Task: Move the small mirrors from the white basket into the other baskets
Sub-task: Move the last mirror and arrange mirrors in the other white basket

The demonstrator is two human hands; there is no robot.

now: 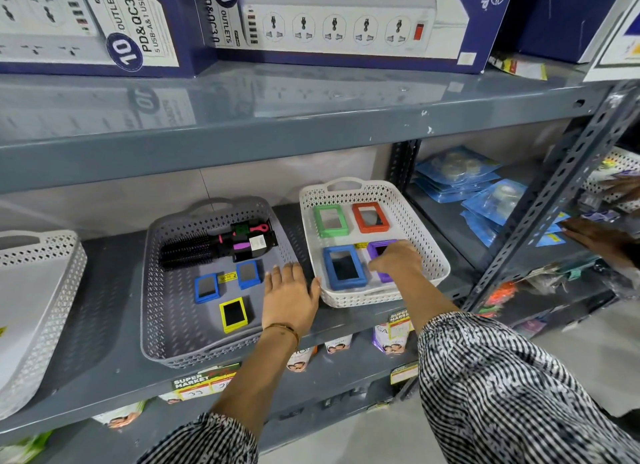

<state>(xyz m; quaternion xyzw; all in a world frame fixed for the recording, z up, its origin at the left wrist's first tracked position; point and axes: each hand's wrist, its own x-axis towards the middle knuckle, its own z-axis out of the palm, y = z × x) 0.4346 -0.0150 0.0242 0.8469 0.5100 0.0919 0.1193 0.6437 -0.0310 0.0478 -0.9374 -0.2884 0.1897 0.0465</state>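
The white basket [415, 203] on the grey shelf holds a green-framed mirror [330, 221], a red one [370, 217], a blue one [344, 267] and a purple one [379, 250]. My right hand [398, 261] lies over the purple mirror with fingers curled down onto it; whether it grips is hidden. My left hand [289, 295] rests flat and empty on the right rim of the grey basket [156, 273]. That basket holds two blue mirrors [206, 288] [248, 273], a yellow mirror [233, 314] and a black hairbrush [194, 252].
Another white basket [38, 290] stands at the far left of the shelf. Blue blister packs [485, 200] lie in the bay to the right, past a slotted upright [540, 217]. Another person's hand [602, 238] reaches in there. Power-strip boxes [329, 20] sit above.
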